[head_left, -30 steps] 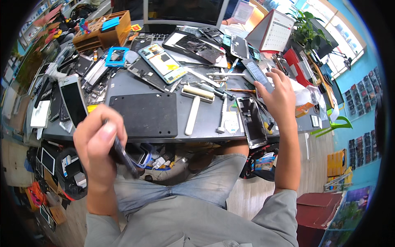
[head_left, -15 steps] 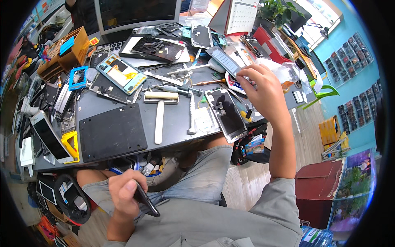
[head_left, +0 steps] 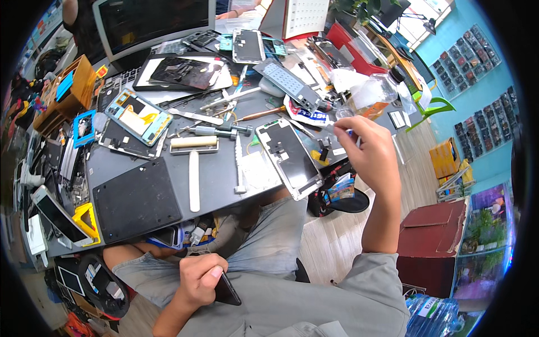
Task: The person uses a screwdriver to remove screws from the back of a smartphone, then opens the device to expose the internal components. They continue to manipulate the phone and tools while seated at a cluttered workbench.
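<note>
Down by my lap, my left hand (head_left: 201, 276) is closed around a dark smartphone (head_left: 228, 292), seen mostly edge-on against my shirt. My right hand (head_left: 368, 150) hovers over the desk's right front edge with thumb and forefinger pinched together; whatever lies between them is too small to make out. Just left of that hand a white-framed phone screen (head_left: 289, 157) lies on the desk edge. Beyond the fingertips are a blue-and-white packet (head_left: 306, 112), a grey panel with rows of pale blue marks (head_left: 289, 83) and a clear bottle with a black cap (head_left: 375, 95).
On the desk lie a white-handled roller (head_left: 194, 174), a black flat panel (head_left: 137, 197), an opened phone with a blue frame (head_left: 139, 118), tweezers (head_left: 196, 116) and a screwdriver (head_left: 261, 114). A monitor (head_left: 157, 25) stands behind. On the floor at right is a dark red box (head_left: 432, 227).
My right hand has drawn back toward me, away from the marked grey panel, still pinched. My left hand has come nearer my body with the smartphone. The whole view has shifted.
</note>
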